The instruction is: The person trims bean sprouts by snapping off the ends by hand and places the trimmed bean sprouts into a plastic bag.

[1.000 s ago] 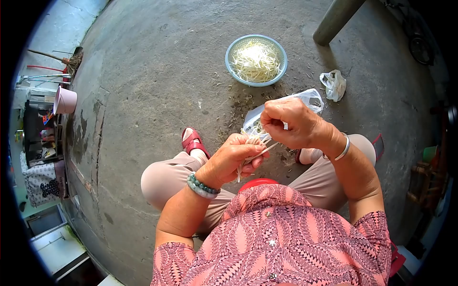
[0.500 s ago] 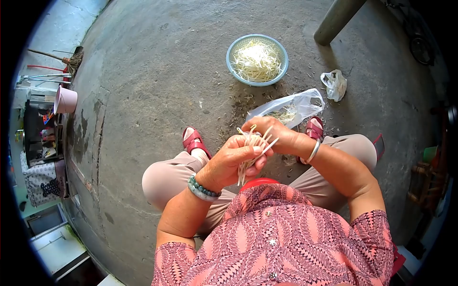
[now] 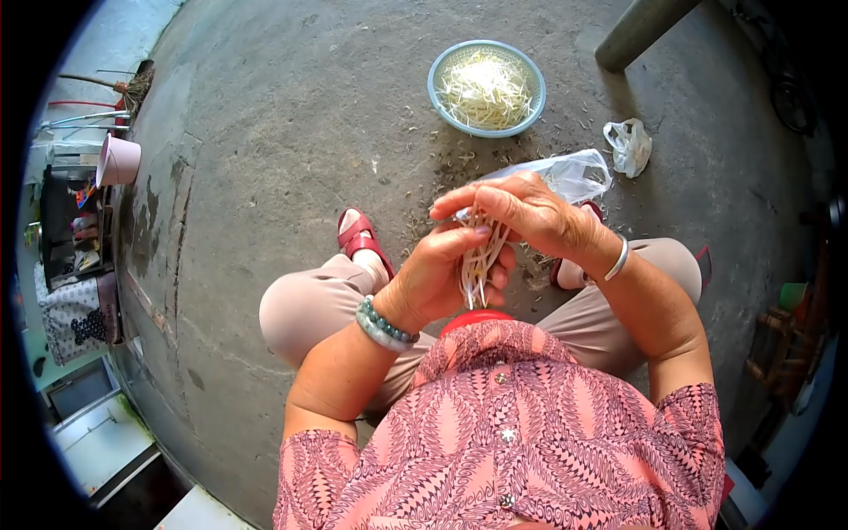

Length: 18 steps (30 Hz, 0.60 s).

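Note:
My left hand (image 3: 442,269), with green beads and a bangle at the wrist, is closed around a small bunch of white bean sprouts (image 3: 480,262). Their lower ends stick out below its fingers. Over the top of the bunch lies my right hand (image 3: 530,212), a silver bangle at its wrist. Its thumb and fingers close on the upper ends, and the exact grip there is partly hidden. Behind my right hand, a clear plastic bag (image 3: 579,174) lies on the ground. Farther forward stands a light blue basket (image 3: 433,88) heaped with bean sprouts (image 3: 488,90).
A small knotted white bag (image 3: 629,147) lies right of the basket, near a grey post (image 3: 640,35). Loose bits are scattered over the concrete floor (image 3: 291,132). To the left are a pink bucket (image 3: 118,161) and a broom (image 3: 137,86).
My right hand has come up from behind the bunch and over its top ends. The sprouts now stand more upright in my left hand. The view has shifted slightly.

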### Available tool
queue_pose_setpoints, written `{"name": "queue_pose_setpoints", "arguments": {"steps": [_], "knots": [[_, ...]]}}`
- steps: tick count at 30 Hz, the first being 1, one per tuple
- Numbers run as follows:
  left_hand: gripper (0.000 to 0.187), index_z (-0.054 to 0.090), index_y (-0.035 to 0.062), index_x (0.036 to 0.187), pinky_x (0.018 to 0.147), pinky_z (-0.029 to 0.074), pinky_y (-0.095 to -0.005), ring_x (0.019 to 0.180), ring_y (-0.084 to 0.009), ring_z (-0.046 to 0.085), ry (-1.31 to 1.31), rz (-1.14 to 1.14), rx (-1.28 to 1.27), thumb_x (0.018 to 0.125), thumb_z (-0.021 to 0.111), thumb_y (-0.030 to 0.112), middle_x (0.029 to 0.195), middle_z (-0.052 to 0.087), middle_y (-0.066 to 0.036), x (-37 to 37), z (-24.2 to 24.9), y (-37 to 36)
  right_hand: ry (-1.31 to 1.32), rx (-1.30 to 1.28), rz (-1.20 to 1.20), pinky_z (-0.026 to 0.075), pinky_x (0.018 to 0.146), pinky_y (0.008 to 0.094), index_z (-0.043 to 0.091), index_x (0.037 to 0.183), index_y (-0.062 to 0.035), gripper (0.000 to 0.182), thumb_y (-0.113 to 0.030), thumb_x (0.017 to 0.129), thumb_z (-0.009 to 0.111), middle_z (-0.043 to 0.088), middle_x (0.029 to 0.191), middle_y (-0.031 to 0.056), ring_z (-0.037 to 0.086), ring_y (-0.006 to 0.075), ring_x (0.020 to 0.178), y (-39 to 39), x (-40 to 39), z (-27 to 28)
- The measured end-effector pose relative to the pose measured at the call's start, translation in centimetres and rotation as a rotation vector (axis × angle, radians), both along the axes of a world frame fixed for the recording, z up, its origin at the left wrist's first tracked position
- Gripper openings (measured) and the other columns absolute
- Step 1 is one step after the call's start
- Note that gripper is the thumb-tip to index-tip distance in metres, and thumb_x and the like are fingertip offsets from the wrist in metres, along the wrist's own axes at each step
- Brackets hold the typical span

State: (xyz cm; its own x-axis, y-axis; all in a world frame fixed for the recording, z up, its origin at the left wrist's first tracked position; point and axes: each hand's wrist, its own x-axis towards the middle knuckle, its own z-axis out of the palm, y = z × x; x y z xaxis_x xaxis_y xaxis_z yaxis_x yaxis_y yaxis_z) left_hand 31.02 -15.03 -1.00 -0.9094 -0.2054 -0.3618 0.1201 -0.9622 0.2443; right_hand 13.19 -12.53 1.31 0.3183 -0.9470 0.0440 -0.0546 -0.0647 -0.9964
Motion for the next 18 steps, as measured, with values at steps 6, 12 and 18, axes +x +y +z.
{"name": "queue_pose_setpoints", "arguments": {"steps": [6, 12, 18], "knots": [[0.046, 0.043, -0.0081, 0.125, 0.082, 0.054, -0.0447, 0.090, -0.0308, 0.064, 0.170, 0.114, 0.157, 0.096, 0.038, 0.027, 0.102, 0.062, -0.020, -0.1, -0.3, -0.8, -0.053, 0.028, -0.415, 0.050, 0.078, 0.0315, 0.060, 0.112, 0.0011, 0.036, -0.028, 0.093, 0.051, 0.066, 0.101, 0.0112, 0.061, 0.0162, 0.095, -0.2, -0.7, -0.1], [0.046, 0.042, -0.0075, 0.126, 0.097, 0.043, -0.0495, 0.108, -0.0358, 0.057, 0.116, 0.345, 0.115, 0.096, 0.034, 0.027, 0.115, 0.057, -0.023, -0.2, 0.5, -1.2, -0.140, 0.259, -0.558, 0.051, 0.073, 0.0272, 0.061, 0.107, 0.0003, 0.026, -0.018, 0.091, 0.053, 0.065, 0.099, 0.0076, 0.063, 0.0135, 0.086, 1.0, -1.0, -0.3], [0.050, 0.038, -0.0084, 0.130, 0.106, 0.032, -0.0506, 0.123, -0.0386, 0.044, 0.114, 0.438, 0.120, 0.092, 0.032, 0.024, 0.128, 0.048, -0.026, -0.3, 1.4, -1.6, -0.043, 0.215, -0.503, 0.052, 0.074, 0.0265, 0.060, 0.107, 0.0029, 0.025, -0.014, 0.090, 0.054, 0.065, 0.098, 0.0081, 0.063, 0.0137, 0.085, 1.7, -0.9, -0.3]]}}
